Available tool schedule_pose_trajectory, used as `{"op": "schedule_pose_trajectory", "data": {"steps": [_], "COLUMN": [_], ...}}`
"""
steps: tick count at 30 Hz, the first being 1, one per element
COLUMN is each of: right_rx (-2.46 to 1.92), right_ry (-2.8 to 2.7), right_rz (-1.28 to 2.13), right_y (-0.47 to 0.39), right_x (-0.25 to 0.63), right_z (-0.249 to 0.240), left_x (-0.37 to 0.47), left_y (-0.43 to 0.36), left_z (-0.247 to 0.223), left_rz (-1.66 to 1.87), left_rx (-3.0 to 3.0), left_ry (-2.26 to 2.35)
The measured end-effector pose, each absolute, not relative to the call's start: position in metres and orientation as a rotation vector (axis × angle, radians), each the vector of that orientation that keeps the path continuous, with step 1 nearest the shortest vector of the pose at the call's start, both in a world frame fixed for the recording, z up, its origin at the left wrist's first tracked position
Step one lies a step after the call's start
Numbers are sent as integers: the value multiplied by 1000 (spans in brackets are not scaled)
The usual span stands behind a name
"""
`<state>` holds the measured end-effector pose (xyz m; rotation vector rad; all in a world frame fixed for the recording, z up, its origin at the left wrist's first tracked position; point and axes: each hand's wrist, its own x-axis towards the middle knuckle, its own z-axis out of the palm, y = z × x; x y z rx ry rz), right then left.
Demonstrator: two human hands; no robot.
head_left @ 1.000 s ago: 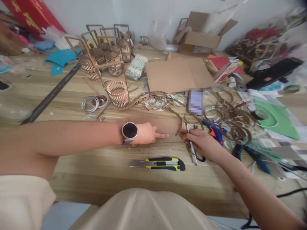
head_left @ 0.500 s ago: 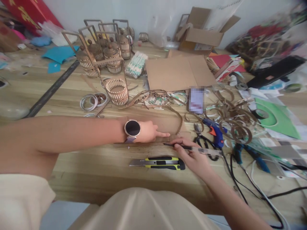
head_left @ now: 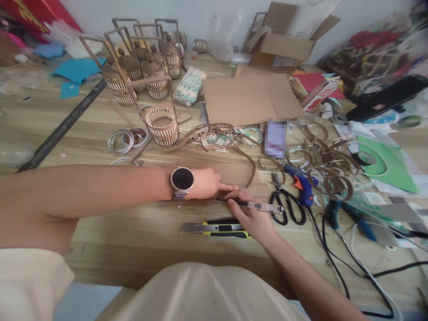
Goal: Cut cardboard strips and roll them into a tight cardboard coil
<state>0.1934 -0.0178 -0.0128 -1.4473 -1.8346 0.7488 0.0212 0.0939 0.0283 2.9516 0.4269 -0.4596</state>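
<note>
My left hand (head_left: 209, 183), with a round watch (head_left: 182, 179) on the wrist, presses flat on a brown cardboard piece (head_left: 234, 171) lying on the wooden table (head_left: 140, 232), index finger pointing right. My right hand (head_left: 249, 214) holds a slim pen (head_left: 257, 205) nearly level, its dark tip at the cardboard's near edge just below my left fingertip. A yellow and black utility knife (head_left: 217, 228) lies right below my right hand, partly hidden by it.
Black scissors (head_left: 288, 209) and a blue glue gun (head_left: 302, 185) lie right of the pen, with cables beyond. Cardboard rings (head_left: 331, 171), a phone (head_left: 276, 138), a flat cardboard sheet (head_left: 240, 100), small slatted baskets (head_left: 162, 126) and tape rolls (head_left: 120, 140) crowd the far table.
My right hand took the pen from beside the scissors, turned it level and slid left to the cardboard's near edge. My left hand stayed pressed on the cardboard.
</note>
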Motion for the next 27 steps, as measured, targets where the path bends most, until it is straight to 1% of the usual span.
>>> {"op": "schedule_pose_trajectory", "data": {"steps": [7,13,17,22,24,27], "right_rx": [-1603,-1843,-1921,-1926,-1882,-1762], "right_ry": [-1797,-1674,-1629,-1547,-1524,-1606], "right_rz": [665,486,346,232,268,495], "right_y": [-22,-31,-33,-38,-39,-37], "right_x": [226,273,294,295,284,257], "right_z": [-7,2,4,8,11,14], "left_x": [22,20,19,19,20,21], "left_y": [96,98,99,98,98,98], "left_z": [28,22,17,21,22,24], "left_rz": [-730,-638,-547,-646,-643,-650], "left_rx": [3144,3164,3152,3141,3128,3099], "left_ry": [66,16,46,46,68,103]}}
